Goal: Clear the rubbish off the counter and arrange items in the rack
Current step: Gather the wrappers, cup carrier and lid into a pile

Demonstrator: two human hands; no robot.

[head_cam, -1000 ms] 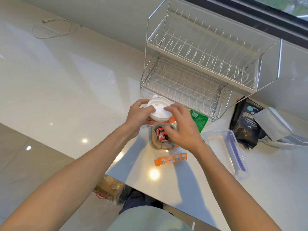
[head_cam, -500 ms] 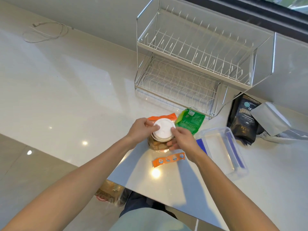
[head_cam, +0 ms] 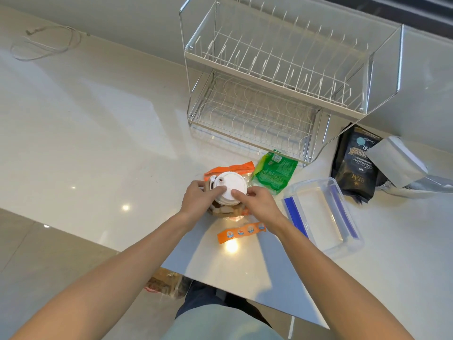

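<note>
A paper cup with a brown sleeve stands on the white counter, capped by a white plastic lid. My left hand and my right hand press on the lid from either side, thumbs on top. Behind the cup lie an orange wrapper and a green packet. An orange strip lies in front of the cup. The two-tier wire rack stands empty at the back.
A clear plastic container with blue clips sits to the right of the cup. A black coffee bag and a silver pouch lie further right. A white cable is coiled far left. The counter's front edge runs just below my wrists.
The lid, held above the rubbish-filled cup a second ago, now sits on the cup. Both hands have come down with it and press on its rim.
</note>
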